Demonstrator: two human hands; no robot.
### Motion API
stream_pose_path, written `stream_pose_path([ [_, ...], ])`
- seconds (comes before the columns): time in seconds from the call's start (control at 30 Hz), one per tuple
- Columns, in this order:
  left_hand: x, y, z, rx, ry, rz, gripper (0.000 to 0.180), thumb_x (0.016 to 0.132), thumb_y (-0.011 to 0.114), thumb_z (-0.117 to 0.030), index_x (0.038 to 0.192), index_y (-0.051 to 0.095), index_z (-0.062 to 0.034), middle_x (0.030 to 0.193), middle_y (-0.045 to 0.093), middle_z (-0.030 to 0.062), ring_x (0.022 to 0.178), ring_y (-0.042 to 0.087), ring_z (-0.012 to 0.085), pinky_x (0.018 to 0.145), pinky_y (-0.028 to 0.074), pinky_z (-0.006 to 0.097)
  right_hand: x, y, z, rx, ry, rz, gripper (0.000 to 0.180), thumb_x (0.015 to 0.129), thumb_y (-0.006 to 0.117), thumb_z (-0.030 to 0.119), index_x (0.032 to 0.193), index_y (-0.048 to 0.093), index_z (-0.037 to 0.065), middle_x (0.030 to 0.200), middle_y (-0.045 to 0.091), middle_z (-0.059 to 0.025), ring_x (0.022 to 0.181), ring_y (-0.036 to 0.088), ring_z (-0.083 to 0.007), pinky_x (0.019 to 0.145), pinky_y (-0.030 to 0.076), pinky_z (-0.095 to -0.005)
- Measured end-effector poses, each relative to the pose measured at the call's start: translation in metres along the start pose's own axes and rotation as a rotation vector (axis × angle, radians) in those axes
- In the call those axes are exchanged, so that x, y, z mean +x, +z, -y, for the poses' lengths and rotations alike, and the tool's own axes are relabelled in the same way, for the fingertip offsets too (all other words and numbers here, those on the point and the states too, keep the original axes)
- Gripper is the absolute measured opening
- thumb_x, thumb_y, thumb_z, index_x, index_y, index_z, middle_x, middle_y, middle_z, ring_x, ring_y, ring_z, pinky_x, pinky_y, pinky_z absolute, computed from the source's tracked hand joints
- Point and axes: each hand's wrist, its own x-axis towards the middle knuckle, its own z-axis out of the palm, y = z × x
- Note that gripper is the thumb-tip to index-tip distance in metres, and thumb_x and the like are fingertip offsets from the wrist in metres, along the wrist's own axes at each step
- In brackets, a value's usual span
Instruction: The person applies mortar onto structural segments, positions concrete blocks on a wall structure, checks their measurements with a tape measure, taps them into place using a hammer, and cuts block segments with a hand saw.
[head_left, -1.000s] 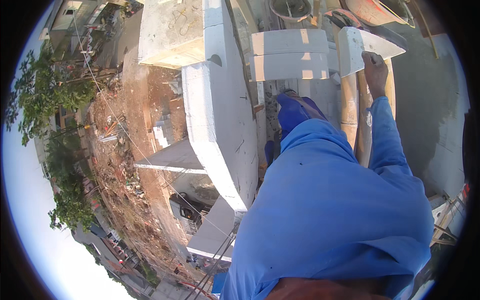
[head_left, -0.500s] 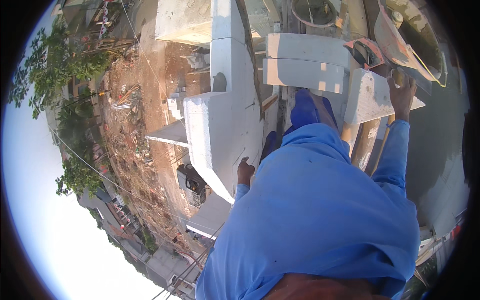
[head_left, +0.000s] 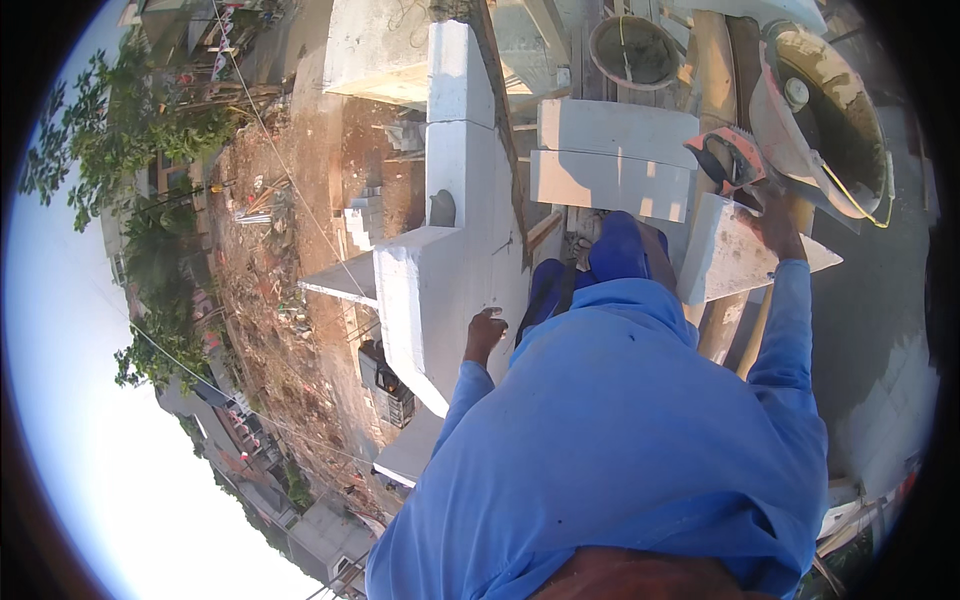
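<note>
My left hand (head_left: pixel 484 335) hovers beside the white block wall (head_left: pixel 480 200), fingers loosely bent and apart, with nothing in it. On the right, my right hand (head_left: pixel 780 225) is at a wedge-shaped white block (head_left: pixel 722 248), over its upper edge. Its fingers are blurred, and I cannot make out whether they grip anything. Just beyond them lies an orange-red scoop-like tool with a toothed edge (head_left: pixel 738 150). Two long white blocks (head_left: pixel 615 128) lie side by side in front of my blue-clad legs (head_left: pixel 625 248).
A mortar-crusted tub (head_left: pixel 870 120) with a yellow cord stands at the far right. A round bucket (head_left: pixel 633 52) sits beyond the long blocks. Wooden poles (head_left: pixel 722 325) run under the wedge block. Left of the wall, the ground (head_left: pixel 270 260) lies far below, strewn with rubble.
My right hand has drawn back from a yellow item near the tub toward the wedge block's upper edge. My left hand has shifted slightly, its fingers more spread. The view has tilted, showing more of the tub.
</note>
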Motion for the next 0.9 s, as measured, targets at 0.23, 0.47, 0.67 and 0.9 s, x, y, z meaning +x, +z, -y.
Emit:
stream_pose_path([
  [0.23,0.039,0.0,-0.002,-0.048,0.045,0.058,0.046,0.069,0.061,-0.008,0.114,0.06,-0.0001,0.079,0.068,0.0171,0.065,0.068,0.02,0.055,0.055,0.032,0.014,-0.008,-0.012,0.069,0.108,0.196,0.058,0.076,0.072,0.041,0.123,0.056,0.009,0.131,0.051,-0.0116,0.122,0.047,-0.0291,0.102,0.036,-0.038],
  [0.47,0.043,0.018,0.019,-0.152,-0.017,0.096,0.047,0.071,0.062,-0.008,0.117,0.059,0.0,0.081,0.068,0.0157,0.066,0.068,0.0211,0.053,0.054,0.032,0.033,-0.025,0.004,0.016,0.147,0.427,0.059,0.069,0.077,0.039,0.118,0.063,0.009,0.115,0.064,-0.0103,0.109,0.056,-0.0236,0.095,0.039,-0.0341],
  [0.67,0.032,0.025,0.053,-0.197,-0.104,0.085,0.046,0.07,0.064,-0.008,0.115,0.06,-0.0005,0.082,0.068,0.015,0.066,0.068,0.0211,0.053,0.054,0.032,0.054,-0.02,-0.029,0.116,0.185,0.636,0.065,0.066,0.077,0.045,0.121,0.062,0.014,0.121,0.059,-0.0115,0.113,0.052,-0.0249,0.098,0.036,-0.0353],
  [0.9,0.016,0.031,0.07,-0.279,-0.266,-0.008,0.047,0.071,0.064,-0.008,0.118,0.059,-0.0048,0.082,0.068,0.0139,0.065,0.067,0.02,0.051,0.053,0.033,0.063,-0.021,-0.014,0.08,0.012,0.85,0.064,0.072,0.071,0.05,0.122,0.061,0.012,0.125,0.054,-0.0126,0.116,0.049,-0.0254,0.099,0.034,-0.037],
])
